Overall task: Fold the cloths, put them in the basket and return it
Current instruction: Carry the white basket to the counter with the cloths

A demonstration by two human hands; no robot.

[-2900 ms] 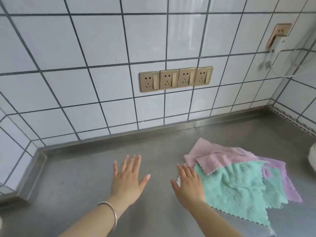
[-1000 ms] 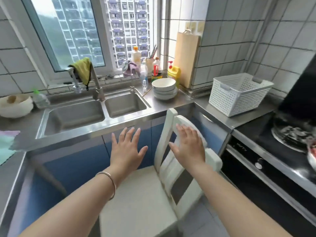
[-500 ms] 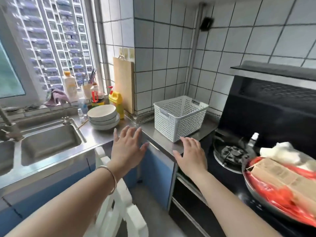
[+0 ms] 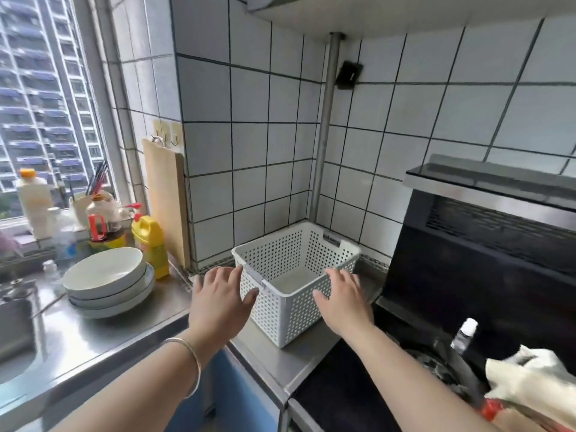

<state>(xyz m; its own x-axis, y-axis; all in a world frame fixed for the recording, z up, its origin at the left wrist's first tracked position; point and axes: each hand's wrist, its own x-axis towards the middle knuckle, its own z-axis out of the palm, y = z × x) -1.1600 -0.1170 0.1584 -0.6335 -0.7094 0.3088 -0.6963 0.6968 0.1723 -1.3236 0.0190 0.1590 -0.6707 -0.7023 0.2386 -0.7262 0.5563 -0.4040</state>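
Tiled kitchen corner: empty white basket (image 4: 290,275) sits on the table (image 4: 274,363); left hand (image 4: 219,302) and right hand (image 4: 344,302) flank it, each grip open; no cloths visible, so folding seems untouched.

Walls: white tiles (image 4: 249,151) with dark grout, meeting in a corner behind a grey pipe (image 4: 324,135).
Window: left side (image 4: 46,104), daylight, tower blocks outside.
Counter: steel worktop (image 4: 103,335), sink at its left edge.
Cabinets: blue fronts (image 4: 243,397) below.

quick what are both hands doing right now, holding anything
Left hand: open, fingers spread, at the left side of the white basket, holding nothing.
Right hand: open, fingers spread, at the basket's right side, holding nothing.
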